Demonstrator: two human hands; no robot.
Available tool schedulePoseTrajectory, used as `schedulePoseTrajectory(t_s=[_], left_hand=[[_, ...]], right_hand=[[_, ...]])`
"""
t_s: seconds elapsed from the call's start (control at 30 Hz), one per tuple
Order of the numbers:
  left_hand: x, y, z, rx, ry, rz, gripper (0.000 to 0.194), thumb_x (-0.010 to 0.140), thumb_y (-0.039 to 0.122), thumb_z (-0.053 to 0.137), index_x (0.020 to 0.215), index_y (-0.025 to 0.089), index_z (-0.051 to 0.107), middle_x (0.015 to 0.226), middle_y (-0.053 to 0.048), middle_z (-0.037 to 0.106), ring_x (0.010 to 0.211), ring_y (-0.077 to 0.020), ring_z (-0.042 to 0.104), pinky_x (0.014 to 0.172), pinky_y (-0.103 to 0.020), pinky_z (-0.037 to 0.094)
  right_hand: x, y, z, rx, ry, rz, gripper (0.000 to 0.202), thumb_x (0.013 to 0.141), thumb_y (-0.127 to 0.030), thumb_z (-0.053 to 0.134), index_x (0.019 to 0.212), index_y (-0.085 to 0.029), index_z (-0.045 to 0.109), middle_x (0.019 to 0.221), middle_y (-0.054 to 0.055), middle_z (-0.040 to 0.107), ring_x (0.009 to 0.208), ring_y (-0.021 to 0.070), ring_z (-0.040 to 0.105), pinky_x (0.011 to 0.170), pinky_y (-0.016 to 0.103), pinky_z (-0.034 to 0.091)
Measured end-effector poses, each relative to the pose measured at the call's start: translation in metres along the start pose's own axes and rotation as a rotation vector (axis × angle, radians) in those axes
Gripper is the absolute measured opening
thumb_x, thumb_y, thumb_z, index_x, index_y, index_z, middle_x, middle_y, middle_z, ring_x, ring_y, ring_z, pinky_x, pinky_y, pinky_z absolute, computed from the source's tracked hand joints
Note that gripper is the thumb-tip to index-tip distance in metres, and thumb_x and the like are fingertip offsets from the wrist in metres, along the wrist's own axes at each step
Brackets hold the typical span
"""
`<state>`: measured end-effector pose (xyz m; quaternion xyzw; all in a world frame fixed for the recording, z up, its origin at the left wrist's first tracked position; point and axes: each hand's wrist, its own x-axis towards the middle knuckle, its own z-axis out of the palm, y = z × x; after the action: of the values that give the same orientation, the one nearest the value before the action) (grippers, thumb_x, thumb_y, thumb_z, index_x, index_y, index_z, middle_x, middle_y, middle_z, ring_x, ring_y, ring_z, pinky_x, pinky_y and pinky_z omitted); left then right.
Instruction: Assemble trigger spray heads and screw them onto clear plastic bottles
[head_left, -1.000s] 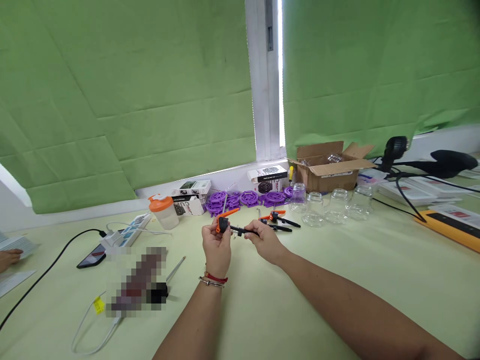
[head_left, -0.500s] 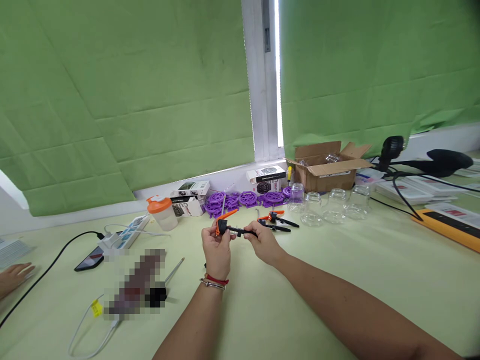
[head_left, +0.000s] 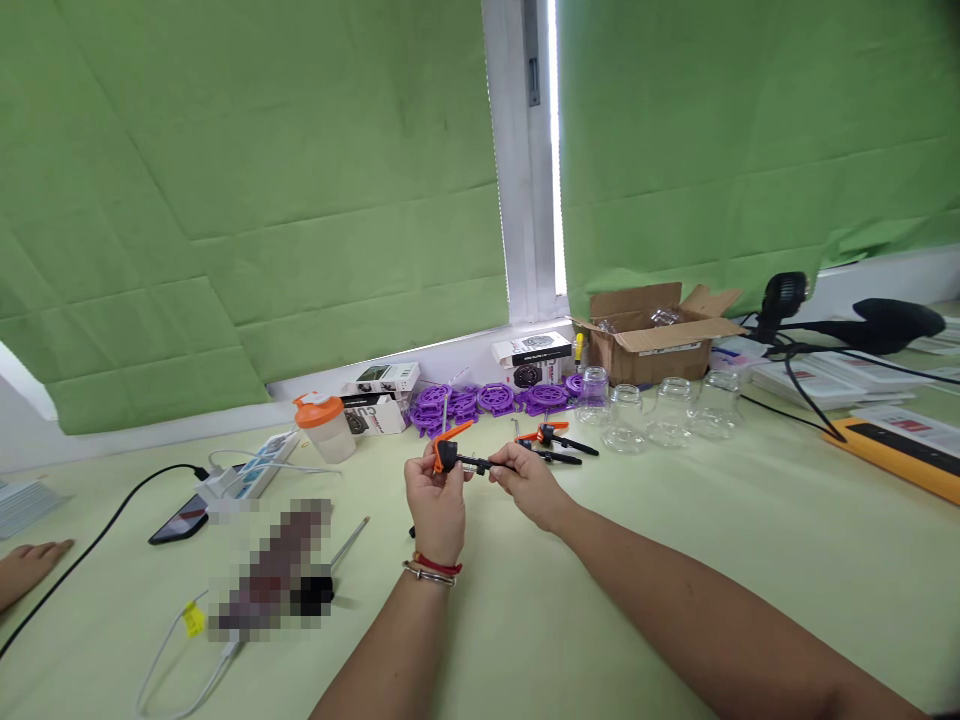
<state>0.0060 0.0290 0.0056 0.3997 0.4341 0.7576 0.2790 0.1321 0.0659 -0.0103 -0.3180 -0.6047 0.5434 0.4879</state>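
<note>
Clearly, the black and orange tool [head_left: 448, 456] is between the fingers of both hands, just above the table. Its round, matt black head nestles in the left hand [head_left: 437, 508], whose fingers are curled closed around it, the thumb laid along the near side. From those fingertips a smooth orange lever [head_left: 456, 434], seemingly plastic, slants up to the right, beside a thin metal rod [head_left: 445, 410] that stands nearly upright. A slim black shaft runs across to the right hand [head_left: 531, 487], where thumb and forefinger pinch its far end with hardly a gap; the remaining fingers fold behind. Between the two sets of fingertips something small glints like metal, too fine to make out.

The left forearm rises steeply from below, its wrist ringed by a red cord [head_left: 439, 565] and a shiny metal bangle [head_left: 429, 576]. The right forearm reaches in at a long, low slant from the lower right, back of the hand upward.

Just beyond the right fingers, similar black and orange pieces [head_left: 564, 440] lie on the smooth, pale green table [head_left: 540, 630]. Farther past the fingertips are flat purple openwork discs [head_left: 496, 398], rounded clear jars [head_left: 625, 425] and a creased, open cardboard box [head_left: 660, 360]. Well left of the left fingers stands a translucent cup [head_left: 330, 438] with a glossy orange lid.
</note>
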Motion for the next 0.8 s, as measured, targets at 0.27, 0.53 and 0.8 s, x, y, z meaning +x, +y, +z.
schedulePoseTrajectory(t_s=[0.27,0.53,0.8], left_hand=[[-0.0010,0.0015,0.0007,0.005,0.000,-0.049,0.033,0.069,0.013,0.067,0.085,0.019,0.039,0.125,-0.009,0.049,0.073,-0.0077,0.065,0.070,-0.028,0.056],[0.0009,-0.0016,-0.0004,0.012,-0.001,-0.077,0.032,0.069,0.013,0.067,0.084,0.019,0.039,0.122,-0.009,0.051,0.069,-0.0077,0.065,0.071,-0.031,0.057],[0.0007,0.0017,0.0017,-0.058,0.013,-0.091,0.036,0.065,0.007,0.066,0.083,0.019,0.037,0.122,-0.009,0.050,0.068,-0.0078,0.065,0.066,-0.028,0.056]], right_hand=[[0.0014,0.0050,-0.0031,-0.255,0.073,-0.170,0.008,0.076,-0.024,0.051,0.083,-0.019,0.053,0.072,0.000,0.056,0.067,0.0144,0.047,0.063,0.028,0.037],[0.0024,0.0035,-0.0069,-0.338,0.053,-0.209,0.007,0.078,-0.023,0.050,0.082,-0.019,0.052,0.074,0.000,0.055,0.067,0.0144,0.047,0.065,0.028,0.039],[-0.0009,-0.0021,-0.0083,-0.404,0.036,-0.280,0.009,0.080,-0.023,0.047,0.085,-0.019,0.053,0.074,0.000,0.055,0.067,0.0148,0.048,0.066,0.028,0.038]])
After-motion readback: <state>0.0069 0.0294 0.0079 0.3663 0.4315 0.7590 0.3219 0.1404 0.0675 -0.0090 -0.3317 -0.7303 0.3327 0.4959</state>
